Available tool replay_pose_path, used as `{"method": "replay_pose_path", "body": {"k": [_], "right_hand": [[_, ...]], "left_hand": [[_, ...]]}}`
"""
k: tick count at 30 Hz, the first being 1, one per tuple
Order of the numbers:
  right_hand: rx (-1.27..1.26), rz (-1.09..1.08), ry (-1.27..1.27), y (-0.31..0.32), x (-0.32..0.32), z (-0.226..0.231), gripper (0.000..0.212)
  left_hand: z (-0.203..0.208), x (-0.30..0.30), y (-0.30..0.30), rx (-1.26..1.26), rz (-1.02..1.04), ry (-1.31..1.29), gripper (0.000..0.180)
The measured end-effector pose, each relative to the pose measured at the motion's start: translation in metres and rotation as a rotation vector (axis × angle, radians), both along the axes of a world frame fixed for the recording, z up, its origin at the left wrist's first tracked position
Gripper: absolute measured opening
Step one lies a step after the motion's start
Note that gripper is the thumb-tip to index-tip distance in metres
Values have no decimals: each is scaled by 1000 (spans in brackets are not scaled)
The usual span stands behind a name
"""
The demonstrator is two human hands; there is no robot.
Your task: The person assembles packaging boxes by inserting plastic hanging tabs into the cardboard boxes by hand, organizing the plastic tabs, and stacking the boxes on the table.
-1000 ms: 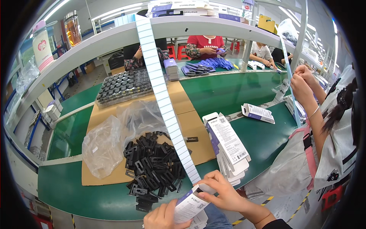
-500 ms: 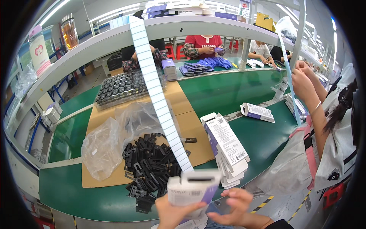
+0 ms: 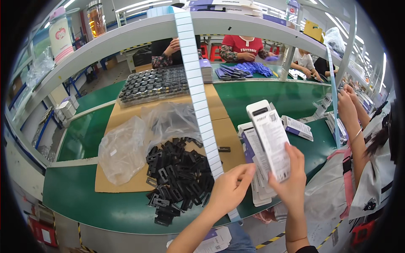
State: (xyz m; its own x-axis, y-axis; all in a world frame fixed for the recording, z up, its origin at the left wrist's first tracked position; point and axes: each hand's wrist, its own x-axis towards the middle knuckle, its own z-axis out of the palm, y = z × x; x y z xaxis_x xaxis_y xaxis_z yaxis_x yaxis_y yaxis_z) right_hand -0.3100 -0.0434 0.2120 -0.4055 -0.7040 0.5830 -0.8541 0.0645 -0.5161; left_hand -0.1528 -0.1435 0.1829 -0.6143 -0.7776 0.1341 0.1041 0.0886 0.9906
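My right hand (image 3: 292, 179) grips a slim white carton (image 3: 271, 139) with a hang-hole tab, tilted above a fanned stack of flat white-and-purple cartons (image 3: 252, 143). Just left of that stack, my left hand (image 3: 231, 187) is closed, thumb and fingers drawn together; whether anything sits between them is hidden. Beside it runs a long strip of pale blue-white labels (image 3: 201, 105), hanging from the shelf down past the table edge. A heap of black plastic hanger pieces (image 3: 177, 175) lies to the left. More cartons (image 3: 217, 240) rest on my lap.
Clear plastic bags (image 3: 122, 149) and a tray of black parts (image 3: 154, 84) lie on cardboard (image 3: 105, 179) over the green table (image 3: 97, 211). An overhead shelf (image 3: 139, 36) crosses the far side. Another white carton (image 3: 297, 127) lies right. A co-worker's hands (image 3: 348, 105) work at far right.
The carton has passed from my left hand to my right and moved up and right over the stack. My left hand now stands beside the label strip, and the view has shifted slightly.
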Motion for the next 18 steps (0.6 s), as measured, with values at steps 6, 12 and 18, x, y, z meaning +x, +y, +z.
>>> {"method": "replay_pose_path", "body": {"k": [6,12,18], "right_hand": [[355,-120,65,-29,-19,-24,70],[11,114,141,-17,41,-19,55],[-36,419,-179,-9,95,-106,15]], "left_hand": [[-19,70,-39,-505,361,-333,21],[-28,101,-176,-388,632,-163,19],[-57,118,-340,-602,788,-367,41]]}}
